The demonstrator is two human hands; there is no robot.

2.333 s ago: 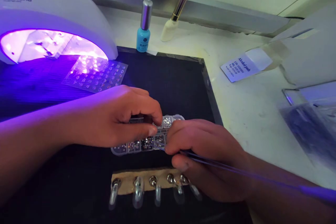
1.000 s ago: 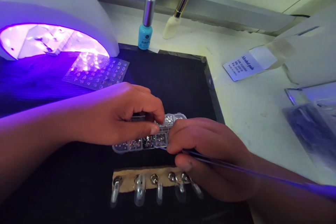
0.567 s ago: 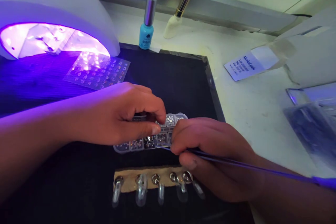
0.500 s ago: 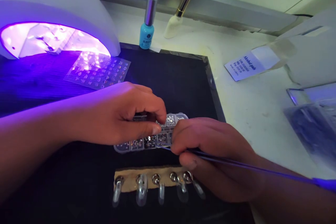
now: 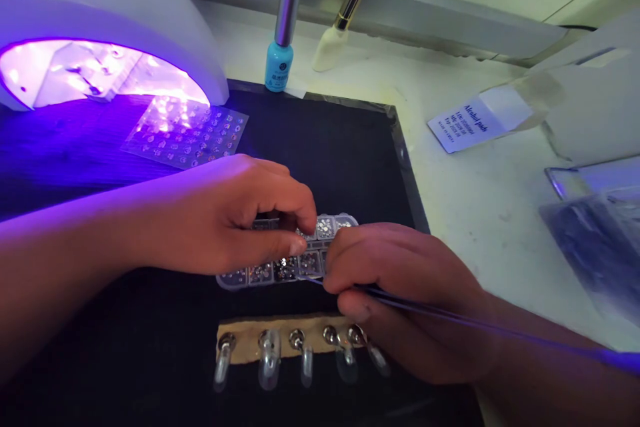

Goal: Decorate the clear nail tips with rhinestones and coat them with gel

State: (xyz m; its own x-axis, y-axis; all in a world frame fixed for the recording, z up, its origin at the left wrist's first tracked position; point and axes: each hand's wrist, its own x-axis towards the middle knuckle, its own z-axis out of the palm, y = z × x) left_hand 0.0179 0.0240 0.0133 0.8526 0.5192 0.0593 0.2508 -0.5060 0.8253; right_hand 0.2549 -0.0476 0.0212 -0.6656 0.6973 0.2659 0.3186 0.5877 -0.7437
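Grips a slim tweezer-like tool (image 5: 450, 314) in the right hand (image 5: 400, 260), thumb and fingers closed around the shaft. Points its tip at the near row of the clear compartment box (image 5: 314, 246), beside the dark stones. Arches the left hand (image 5: 245, 213) over the same box, thumb and forefinger slightly apart; cannot tell holding from touching. Has five clear nail tips (image 5: 270, 370) lined up on a tan strip (image 5: 246, 341), nearer than the box, on the black mat (image 5: 350, 153).

bare left hand (image 5: 245, 213) and right hand (image 5: 405, 280), bare forearms (image 5: 85, 240), short thumbnails (image 5: 297, 248)
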